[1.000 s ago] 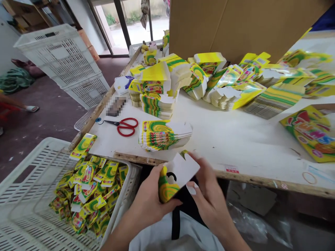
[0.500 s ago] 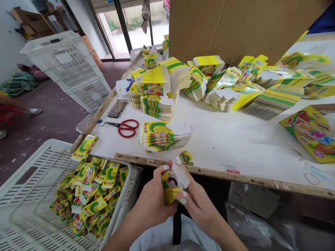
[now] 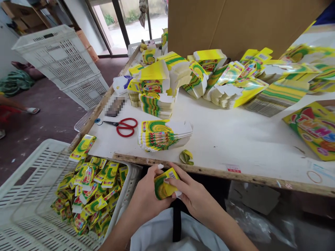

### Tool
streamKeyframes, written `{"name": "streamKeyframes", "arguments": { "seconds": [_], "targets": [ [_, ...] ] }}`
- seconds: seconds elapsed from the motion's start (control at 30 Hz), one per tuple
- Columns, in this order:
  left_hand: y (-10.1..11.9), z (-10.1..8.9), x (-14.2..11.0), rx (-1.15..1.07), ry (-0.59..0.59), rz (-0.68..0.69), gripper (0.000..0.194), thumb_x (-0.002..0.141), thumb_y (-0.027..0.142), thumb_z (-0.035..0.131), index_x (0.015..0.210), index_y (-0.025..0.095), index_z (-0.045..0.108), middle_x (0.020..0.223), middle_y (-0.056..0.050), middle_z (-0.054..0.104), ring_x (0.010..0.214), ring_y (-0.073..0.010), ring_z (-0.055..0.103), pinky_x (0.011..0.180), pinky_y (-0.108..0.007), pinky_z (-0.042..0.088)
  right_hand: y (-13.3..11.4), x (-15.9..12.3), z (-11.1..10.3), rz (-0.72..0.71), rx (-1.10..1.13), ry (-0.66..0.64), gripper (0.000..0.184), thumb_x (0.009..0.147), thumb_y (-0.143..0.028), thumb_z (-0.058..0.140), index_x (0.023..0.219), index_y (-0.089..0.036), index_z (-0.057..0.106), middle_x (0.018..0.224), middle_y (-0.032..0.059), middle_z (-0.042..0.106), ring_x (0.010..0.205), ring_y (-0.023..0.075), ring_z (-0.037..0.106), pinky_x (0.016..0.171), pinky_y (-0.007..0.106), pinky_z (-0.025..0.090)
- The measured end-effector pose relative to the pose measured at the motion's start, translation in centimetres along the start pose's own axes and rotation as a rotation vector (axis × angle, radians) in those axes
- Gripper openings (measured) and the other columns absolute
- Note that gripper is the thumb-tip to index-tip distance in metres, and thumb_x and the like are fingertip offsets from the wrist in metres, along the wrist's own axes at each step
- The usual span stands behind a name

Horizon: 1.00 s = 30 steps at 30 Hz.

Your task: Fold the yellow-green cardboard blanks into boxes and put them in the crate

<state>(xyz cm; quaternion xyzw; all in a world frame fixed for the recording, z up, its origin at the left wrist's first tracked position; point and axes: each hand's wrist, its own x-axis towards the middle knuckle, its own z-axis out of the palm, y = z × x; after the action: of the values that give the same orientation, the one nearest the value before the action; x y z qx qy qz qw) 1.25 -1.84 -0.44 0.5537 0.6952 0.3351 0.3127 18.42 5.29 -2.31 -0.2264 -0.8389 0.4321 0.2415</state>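
A small yellow and green carton [image 3: 162,184] is held between both hands near my lap, just below the table edge. My left hand [image 3: 147,191] wraps round its left side. On the other side, my right hand [image 3: 188,188] grips it with fingers across the printed face near the barcode. White tape covers some fingertips. Straight ahead on the table lies a fanned stack of flattened cartons [image 3: 163,135]. A crumpled yellow-green scrap [image 3: 186,157] rests close to the table edge, beyond my right hand.
At my left, a white plastic crate [image 3: 39,195] holds many filled cartons [image 3: 91,195]. Red-handled scissors [image 3: 126,127] lie by a blurred flat object [image 3: 115,106]. More carton stacks [image 3: 157,104] line the back before a cardboard sheet [image 3: 235,28]. A printed box [image 3: 314,129] stands right.
The carton showed an open end with white flaps; now that end is closed and a barcoded yellow face is up. My right fingers have moved across it. The view has shifted slightly.
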Motion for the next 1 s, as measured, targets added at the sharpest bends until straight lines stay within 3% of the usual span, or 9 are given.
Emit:
{"name": "streamKeyframes", "arguments": {
  "seconds": [0.2, 0.4, 0.47, 0.53, 0.63, 0.7, 0.8, 0.9, 1.0],
  "targets": [
    [0.5, -0.6, 0.1, -0.065, -0.071, 0.016, 0.075, 0.059, 0.022, 0.083, 0.120, 0.026, 0.038, 0.100, -0.004, 0.069, 0.087, -0.0239, 0.069, 0.072, -0.033, 0.055, -0.5, 0.7, -2.2, 0.006, 0.038, -0.126, 0.030, 0.086, -0.003, 0.046, 0.102, -0.021, 0.065, 0.130, 0.0131, 0.054, 0.119, 0.0222, 0.056, 0.098, 0.036, 0.050],
    [0.8, -0.8, 0.0, 0.125, -0.038, 0.111, 0.067, 0.067, 0.015, 0.071, 0.127, 0.021, 0.043, 0.114, -0.009, 0.064, 0.104, -0.0262, 0.063, 0.089, -0.039, 0.052, -1.1, 0.8, 0.7, 0.106, 0.046, 0.022, 0.051, 0.077, -0.001, 0.053, 0.124, -0.020, 0.052, 0.141, 0.0152, 0.040, 0.131, 0.0256, 0.044, 0.105, 0.044, 0.043],
    [0.3, -3.2, -0.6, 0.202, -0.089, 0.122, 0.061, 0.070, 0.015, 0.068, 0.127, 0.025, 0.049, 0.118, -0.007, 0.062, 0.108, -0.0242, 0.061, 0.092, -0.036, 0.051, -1.3, 0.8, 1.3, 0.108, 0.066, 0.085, 0.056, 0.079, -0.008, 0.059, 0.132, -0.021, 0.045, 0.148, 0.0161, 0.033, 0.134, 0.0269, 0.040, 0.104, 0.043, 0.044],
    [-0.8, -7.1, -1.6, 0.345, -0.102, 0.057, 0.043, 0.076, 0.027, 0.068, 0.118, 0.027, 0.059, 0.116, -0.006, 0.063, 0.106, -0.0249, 0.062, 0.091, -0.037, 0.052, -1.4, 0.9, 0.9, 0.077, 0.081, 0.141, 0.056, 0.082, -0.015, 0.062, 0.133, -0.021, 0.042, 0.145, 0.0159, 0.039, 0.128, 0.0264, 0.048, 0.099, 0.040, 0.049],
    [-3.4, -13.2, -3.4, 0.693, -0.009, -0.168, 0.044, 0.074, 0.047, 0.069, 0.110, 0.022, 0.065, 0.113, -0.011, 0.066, 0.103, -0.0349, 0.064, 0.090, -0.052, 0.051, -1.0, 1.5, -1.0, 0.054, 0.033, 0.261, 0.035, 0.087, -0.016, 0.056, 0.121, -0.022, 0.052, 0.114, 0.0100, 0.063, 0.098, 0.0203, 0.066, 0.083, 0.032, 0.056],
    [-4.8, -15.2, -4.3, 0.856, 0.075, -0.231, 0.048, 0.078, 0.050, 0.063, 0.114, 0.018, 0.064, 0.124, -0.016, 0.062, 0.114, -0.0411, 0.057, 0.092, -0.059, 0.047, -0.6, 2.4, -2.4, 0.056, -0.050, 0.343, 0.025, 0.087, -0.013, 0.052, 0.109, -0.021, 0.058, 0.098, 0.0067, 0.068, 0.084, 0.0183, 0.068, 0.075, 0.030, 0.057],
    [-5.3, -13.9, -4.3, 0.754, 0.085, -0.153, 0.059, 0.081, 0.053, 0.059, 0.126, 0.015, 0.057, 0.132, -0.017, 0.058, 0.121, -0.0381, 0.054, 0.098, -0.056, 0.045, 0.0, 4.7, -3.9, 0.007, -0.183, 0.435, 0.023, 0.083, -0.011, 0.050, 0.102, -0.019, 0.061, 0.092, 0.0067, 0.071, 0.082, 0.0197, 0.068, 0.072, 0.031, 0.056],
    [-3.7, -9.6, -3.0, 0.463, -0.133, -0.050, 0.054, 0.083, 0.045, 0.063, 0.130, 0.021, 0.054, 0.129, -0.010, 0.062, 0.119, -0.0286, 0.058, 0.101, -0.042, 0.047, 0.4, 7.8, -4.8, -0.032, -0.285, 0.503, 0.026, 0.080, -0.011, 0.052, 0.103, -0.018, 0.062, 0.094, 0.0081, 0.071, 0.087, 0.0220, 0.067, 0.078, 0.035, 0.055],
    [-1.5, -5.7, -1.4, 0.291, -0.314, -0.020, 0.055, 0.080, 0.030, 0.071, 0.132, 0.022, 0.052, 0.129, -0.008, 0.062, 0.117, -0.0237, 0.058, 0.101, -0.036, 0.047, 1.1, 10.9, -4.9, 0.048, -0.341, 0.498, 0.035, 0.076, -0.009, 0.055, 0.110, -0.017, 0.061, 0.101, 0.0098, 0.069, 0.093, 0.0252, 0.065, 0.083, 0.041, 0.052]
  ]
}}
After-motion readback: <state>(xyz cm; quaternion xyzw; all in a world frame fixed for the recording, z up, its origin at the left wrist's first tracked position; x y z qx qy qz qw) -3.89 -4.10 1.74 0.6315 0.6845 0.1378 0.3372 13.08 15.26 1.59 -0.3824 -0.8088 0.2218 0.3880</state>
